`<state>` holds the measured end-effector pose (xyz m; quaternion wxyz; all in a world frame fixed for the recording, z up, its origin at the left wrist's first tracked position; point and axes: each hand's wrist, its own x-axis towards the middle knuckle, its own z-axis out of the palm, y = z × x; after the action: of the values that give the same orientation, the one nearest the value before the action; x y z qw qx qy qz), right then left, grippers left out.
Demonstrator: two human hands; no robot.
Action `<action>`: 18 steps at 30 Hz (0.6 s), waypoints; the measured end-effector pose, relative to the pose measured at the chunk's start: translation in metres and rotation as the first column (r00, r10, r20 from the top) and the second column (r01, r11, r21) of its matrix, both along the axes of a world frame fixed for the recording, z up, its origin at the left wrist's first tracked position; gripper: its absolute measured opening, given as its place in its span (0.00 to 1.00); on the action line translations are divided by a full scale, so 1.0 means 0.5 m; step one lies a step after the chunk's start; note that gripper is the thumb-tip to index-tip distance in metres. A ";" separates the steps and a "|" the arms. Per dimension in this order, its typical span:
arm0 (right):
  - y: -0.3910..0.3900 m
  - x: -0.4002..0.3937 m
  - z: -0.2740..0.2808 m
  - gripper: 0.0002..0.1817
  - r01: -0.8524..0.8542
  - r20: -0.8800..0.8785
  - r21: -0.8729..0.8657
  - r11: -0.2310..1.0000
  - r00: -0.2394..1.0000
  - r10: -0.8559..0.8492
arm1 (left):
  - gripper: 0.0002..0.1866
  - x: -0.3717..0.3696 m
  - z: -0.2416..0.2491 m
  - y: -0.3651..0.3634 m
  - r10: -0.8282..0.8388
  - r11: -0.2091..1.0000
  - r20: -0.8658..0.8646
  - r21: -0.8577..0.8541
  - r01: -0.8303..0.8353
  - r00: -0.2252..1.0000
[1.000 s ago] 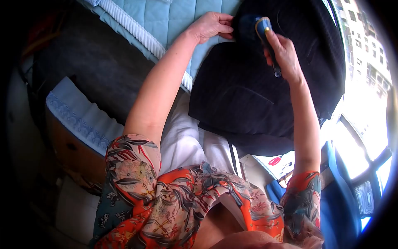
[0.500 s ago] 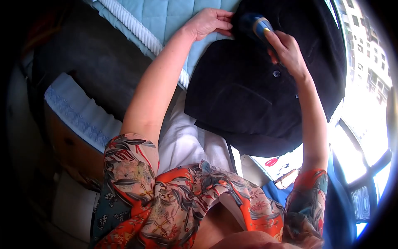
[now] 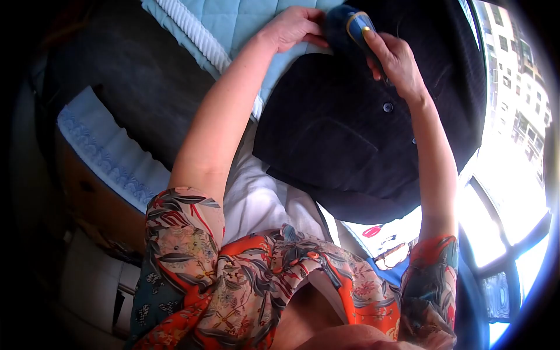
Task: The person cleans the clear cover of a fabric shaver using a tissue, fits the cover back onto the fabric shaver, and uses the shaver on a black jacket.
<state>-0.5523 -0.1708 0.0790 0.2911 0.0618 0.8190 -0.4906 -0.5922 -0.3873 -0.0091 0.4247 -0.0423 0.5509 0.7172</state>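
Observation:
A dark garment (image 3: 326,134) with round buttons lies spread over a light-blue quilted cover (image 3: 245,23). My right hand (image 3: 396,61) is wrapped round a blue handheld device (image 3: 353,26) with a gold-coloured band, held over the upper part of the garment. At the garment's upper left edge is my left hand (image 3: 294,29), its fingers bent and pressed together against the dark cloth. The fingertips are partly hidden by the cloth, so I cannot make out exactly what they grip.
A white twisted cord edge (image 3: 195,32) runs beside the quilted cover. To the left are a dark surface (image 3: 146,76) and light-blue cloth with a patterned border (image 3: 111,151). A bright window (image 3: 513,116) is on the right.
The blue device and my right hand have moved slightly left and up over the garment. My left hand has stayed near the same edge. The view has shifted a little.

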 end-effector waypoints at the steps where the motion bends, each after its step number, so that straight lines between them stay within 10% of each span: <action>1: -0.005 -0.013 -0.003 0.31 0.012 -0.018 0.021 1.000 1.000 -0.012 | 0.20 -0.002 -0.004 -0.002 -0.019 1.000 -0.016 -0.014 0.019 1.000; 11: 0.228 0.109 -0.008 0.28 0.049 0.126 0.364 0.930 0.987 -0.101 | 0.20 -0.006 0.000 -0.001 -0.042 0.990 -0.081 -0.138 0.030 0.996; 18: 0.034 0.001 -0.002 0.28 0.075 0.095 0.194 0.978 0.991 -0.095 | 0.06 -0.003 0.005 -0.015 -0.011 0.938 -0.166 -0.343 -0.047 0.986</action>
<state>-0.5516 -0.1539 0.0778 0.3050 0.1497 0.8424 -0.4182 -0.5938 -0.3947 -0.0068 0.3570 -0.0618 0.7013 0.6140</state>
